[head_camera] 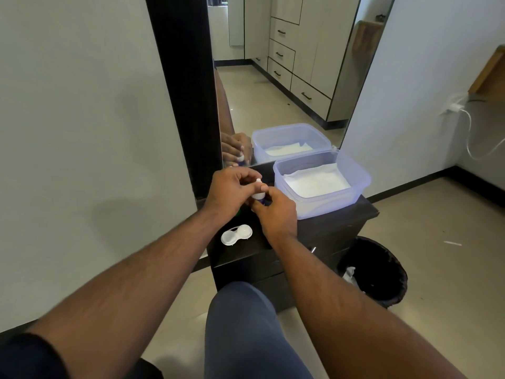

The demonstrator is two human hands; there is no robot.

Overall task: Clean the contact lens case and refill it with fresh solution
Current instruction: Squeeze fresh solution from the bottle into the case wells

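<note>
A small solution bottle (67,195) with a white top and blue body is held upright above the dark cabinet top (328,217). My right hand (276,214) wraps its body from the right. My left hand (232,191) pinches the white cap at the top with its fingertips. The white contact lens case (236,235) lies open on the cabinet top just below my hands, both wells facing up and no caps on it. A green bit shows under my left wrist, mostly hidden.
A clear plastic tub (360,179) lined with white tissue stands on the cabinet's right half. A tall mirror (287,77) rises behind it. A black waste bin (379,272) sits on the floor at the right. My knee (240,310) is below the cabinet front.
</note>
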